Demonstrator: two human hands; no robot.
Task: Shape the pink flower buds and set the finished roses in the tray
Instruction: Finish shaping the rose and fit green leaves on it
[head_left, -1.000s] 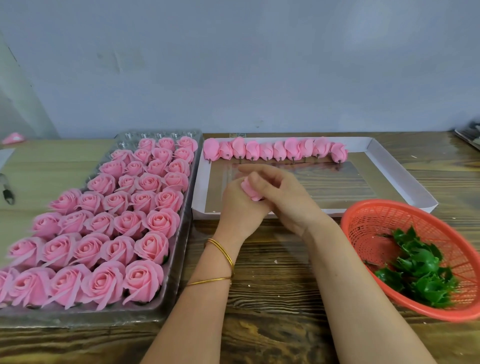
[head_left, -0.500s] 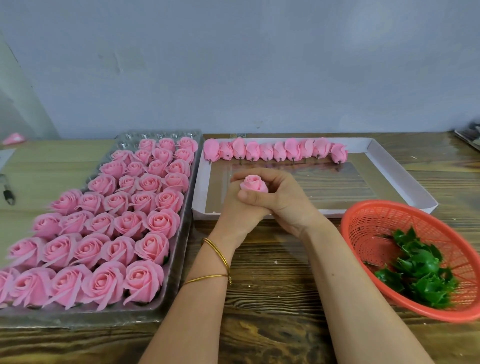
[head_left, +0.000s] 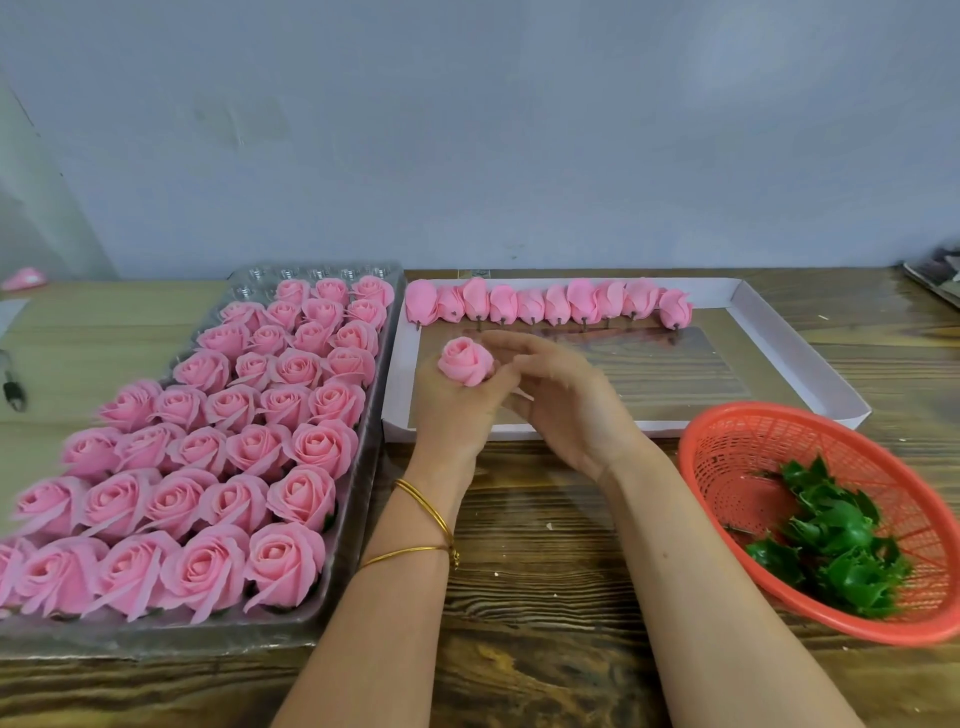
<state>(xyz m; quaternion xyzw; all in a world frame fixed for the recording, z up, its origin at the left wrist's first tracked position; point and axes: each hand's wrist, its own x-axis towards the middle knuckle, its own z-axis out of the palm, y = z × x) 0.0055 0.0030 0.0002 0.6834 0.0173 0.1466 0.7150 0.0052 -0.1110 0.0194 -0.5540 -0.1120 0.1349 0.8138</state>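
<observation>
Views: one, worn on your head.
Facing: forward and down, toward the wall (head_left: 467, 130) beyond your left hand (head_left: 452, 410) and right hand (head_left: 561, 400).
Nearness: close; both hands sit mid-frame, forearms (head_left: 727, 597) entering from below.
Span: wide, reaching the tray (head_left: 322, 272) left of them and the basket (head_left: 737, 467) right.

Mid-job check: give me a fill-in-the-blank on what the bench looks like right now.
1. The rose is held in the ___ hand.
2. The unshaped buds lie in the ___ tray.
3. The basket holds ___ leaves.
Missing words: left; white; green.
</observation>
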